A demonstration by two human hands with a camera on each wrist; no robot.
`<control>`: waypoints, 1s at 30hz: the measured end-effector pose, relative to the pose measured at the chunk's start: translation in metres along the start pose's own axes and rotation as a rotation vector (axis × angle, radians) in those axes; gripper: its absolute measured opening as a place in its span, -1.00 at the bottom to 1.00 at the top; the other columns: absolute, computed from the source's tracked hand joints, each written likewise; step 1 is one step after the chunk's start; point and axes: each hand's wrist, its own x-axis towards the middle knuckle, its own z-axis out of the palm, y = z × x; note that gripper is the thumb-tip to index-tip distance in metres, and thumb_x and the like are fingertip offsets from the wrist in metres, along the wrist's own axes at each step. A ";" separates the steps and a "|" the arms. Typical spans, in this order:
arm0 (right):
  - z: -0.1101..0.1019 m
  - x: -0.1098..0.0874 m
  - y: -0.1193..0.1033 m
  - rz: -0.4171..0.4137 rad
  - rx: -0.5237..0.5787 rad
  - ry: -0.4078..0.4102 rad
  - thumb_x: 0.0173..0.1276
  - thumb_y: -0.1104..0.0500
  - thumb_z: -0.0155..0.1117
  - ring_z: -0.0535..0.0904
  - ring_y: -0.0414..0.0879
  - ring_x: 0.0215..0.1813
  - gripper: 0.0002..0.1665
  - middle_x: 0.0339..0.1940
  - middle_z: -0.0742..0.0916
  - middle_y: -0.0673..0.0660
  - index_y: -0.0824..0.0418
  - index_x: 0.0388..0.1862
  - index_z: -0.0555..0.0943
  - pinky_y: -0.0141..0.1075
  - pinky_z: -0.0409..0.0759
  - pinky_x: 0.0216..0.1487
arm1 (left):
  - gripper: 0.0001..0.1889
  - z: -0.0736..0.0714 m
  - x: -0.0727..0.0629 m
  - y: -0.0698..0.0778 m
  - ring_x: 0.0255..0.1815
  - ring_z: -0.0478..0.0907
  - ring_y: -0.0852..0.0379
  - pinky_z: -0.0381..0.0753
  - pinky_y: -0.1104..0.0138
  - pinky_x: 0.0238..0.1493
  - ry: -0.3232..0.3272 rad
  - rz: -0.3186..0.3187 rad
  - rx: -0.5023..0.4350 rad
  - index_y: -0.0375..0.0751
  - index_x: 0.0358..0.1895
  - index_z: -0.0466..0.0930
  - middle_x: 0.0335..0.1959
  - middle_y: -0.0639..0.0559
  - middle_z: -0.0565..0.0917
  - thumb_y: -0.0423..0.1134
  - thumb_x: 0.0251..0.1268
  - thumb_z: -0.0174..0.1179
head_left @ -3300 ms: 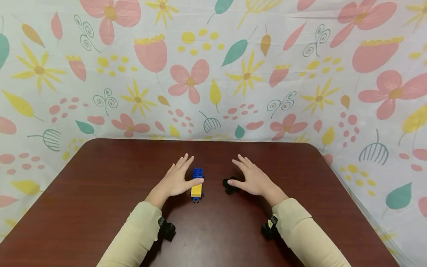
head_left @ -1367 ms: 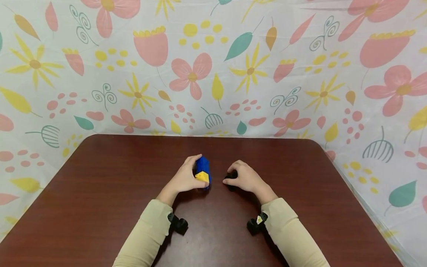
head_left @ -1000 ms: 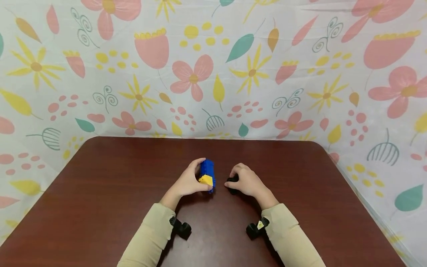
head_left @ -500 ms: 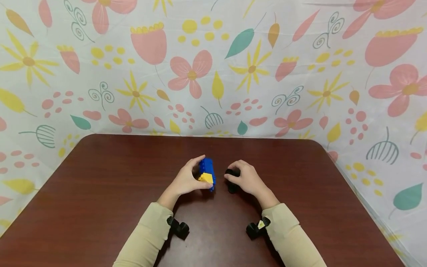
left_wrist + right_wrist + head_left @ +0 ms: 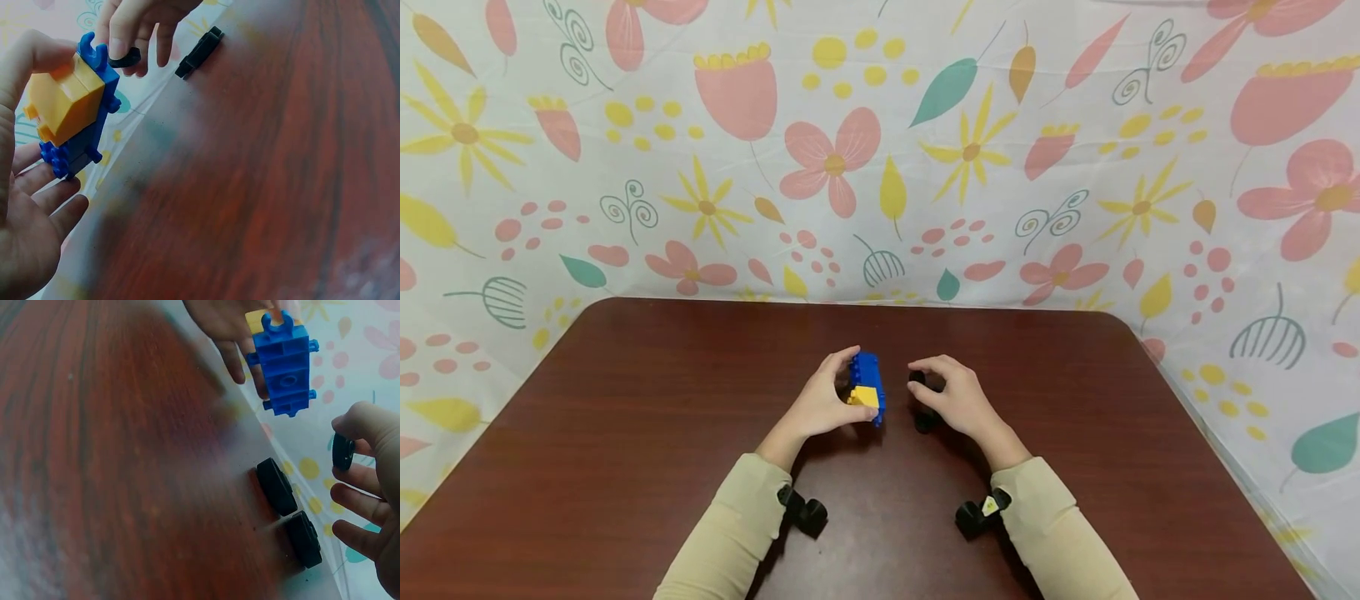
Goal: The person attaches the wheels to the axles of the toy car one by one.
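My left hand grips a blue toy car chassis topped by a yellow block, thumb at one end and fingers at the other. The toy is turned on its side above the table, so the right wrist view faces its ribbed underside, with a hook at one end and axle pegs along both sides. Between thumb and fingers, my right hand pinches a small black toy wheel, a short gap from the chassis. More black wheels lie on the table below that hand.
The dark reddish-brown table has rounded far corners and ends at a white, flower-printed cloth. Black wrist cameras hang under both beige sleeves, close over the tabletop.
Both hands began open above the toy and the wheels. My left hand took hold of the toy, tipped it and brought it slightly right; my right hand picked up a wheel and rose a little.
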 end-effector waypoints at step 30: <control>0.003 0.000 -0.012 0.019 0.328 -0.016 0.25 0.09 0.33 0.62 -0.03 -0.07 -0.77 -0.07 0.71 0.08 0.10 -0.14 0.61 -0.08 0.59 -0.01 | 0.03 0.003 0.001 -0.002 0.40 0.26 -0.12 0.30 0.04 0.36 -0.022 0.004 -0.043 -0.16 0.47 0.06 0.40 -0.14 0.23 -0.11 -0.13 0.45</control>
